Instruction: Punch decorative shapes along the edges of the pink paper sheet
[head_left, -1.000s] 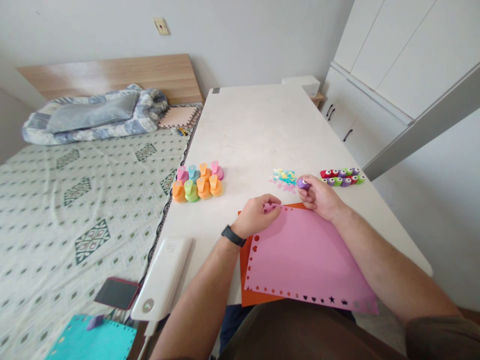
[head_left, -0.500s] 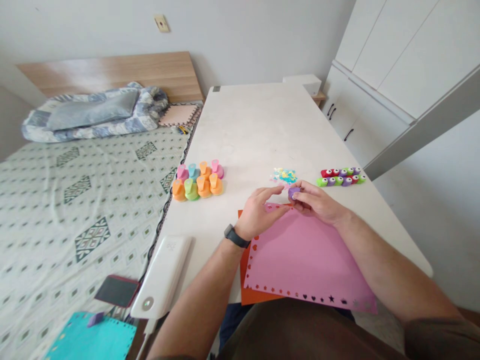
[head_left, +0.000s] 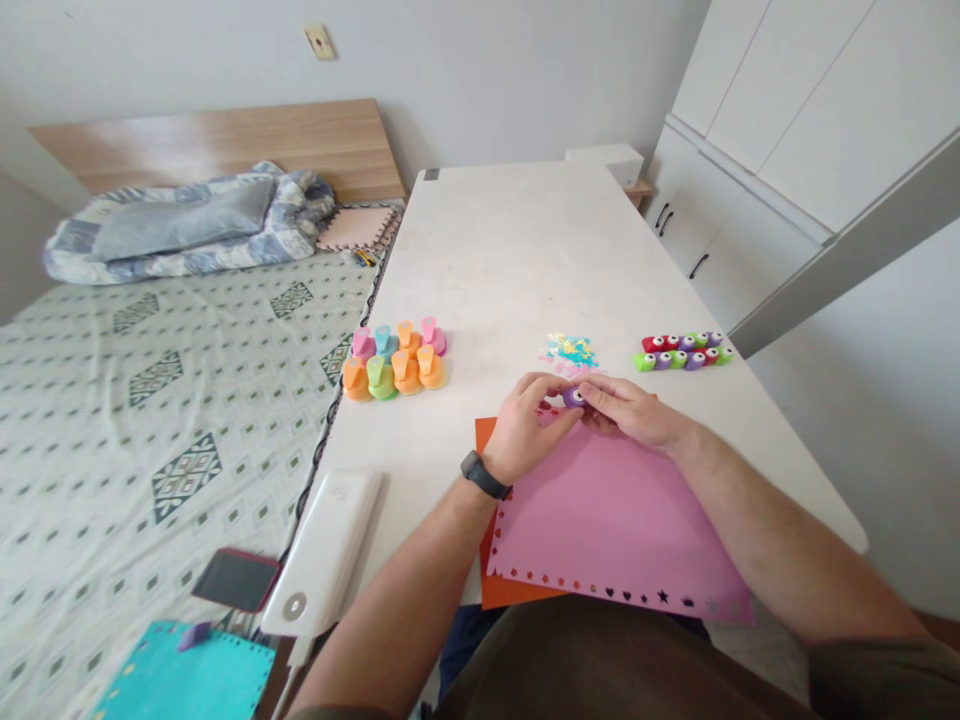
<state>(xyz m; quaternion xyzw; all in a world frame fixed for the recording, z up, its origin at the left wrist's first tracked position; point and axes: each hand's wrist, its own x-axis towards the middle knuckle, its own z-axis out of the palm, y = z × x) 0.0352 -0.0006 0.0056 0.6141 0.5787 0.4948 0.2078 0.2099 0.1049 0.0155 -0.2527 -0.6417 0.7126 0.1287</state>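
A small purple craft punch [head_left: 572, 397] with a white button sits between my two hands, over the far edge of a pink sheet of paper [head_left: 615, 510]. My right hand [head_left: 626, 408] grips it from the right, its thumb by the button. From the other side, my left hand [head_left: 525, 415] closes thumb and fingers on the punch's left end. Punched shapes such as hearts, stars and flowers run along the pink sheet's left and near edges. An orange sheet [head_left: 517, 590] lies under the pink one. My fingers hide part of the far edge.
Beyond my hands is a pile of paper cutouts [head_left: 571, 350]. Several small punches [head_left: 682, 352] stand in rows to the right, several larger punches [head_left: 394, 365] to the left. A white power bank [head_left: 326, 550] lies at the table's left edge, near a bed [head_left: 150, 400].
My right hand has brought the purple punch left and nearer, turning it to the paper's far edge. My left hand has lifted off the paper, opened, and closed on the punch.
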